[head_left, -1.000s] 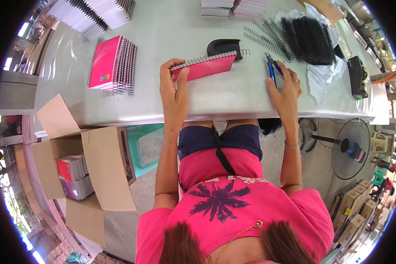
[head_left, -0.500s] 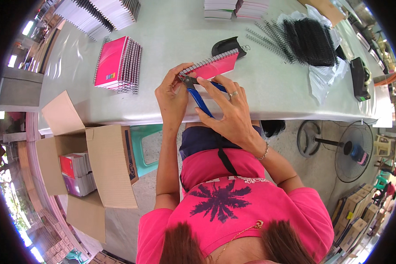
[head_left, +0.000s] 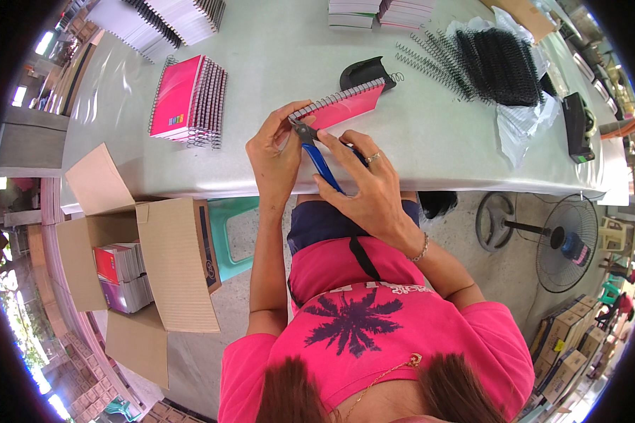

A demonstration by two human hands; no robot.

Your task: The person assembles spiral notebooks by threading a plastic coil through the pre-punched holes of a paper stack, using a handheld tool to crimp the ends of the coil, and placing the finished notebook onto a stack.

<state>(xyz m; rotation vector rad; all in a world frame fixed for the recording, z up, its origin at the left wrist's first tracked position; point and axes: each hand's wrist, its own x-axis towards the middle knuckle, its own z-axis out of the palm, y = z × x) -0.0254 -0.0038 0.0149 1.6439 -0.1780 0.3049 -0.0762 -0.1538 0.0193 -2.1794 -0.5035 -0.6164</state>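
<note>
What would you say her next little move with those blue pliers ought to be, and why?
Probably squeeze the pliers shut. Their tip sits at the end of the wire coil on the pink notebook, the left hand steadies that corner, and the right hand grips the blue handles. With the tool placed there, closing it on the wire end seems the likely step.

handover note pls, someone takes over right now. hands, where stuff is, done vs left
Left hand: grips the near end of the pink spiral notebook, propped on the grey table.
Right hand: holds blue-handled pliers, tips at the coil end by the left hand's fingers.
Nearby: stack of pink bound notebooks on the left of the table, loose black coils on the right, open carton on the floor with notebooks inside.
Done: coil is through this notebook.
Left: probably finishing the coil end; whether it is cut or bent cannot be told.
</note>
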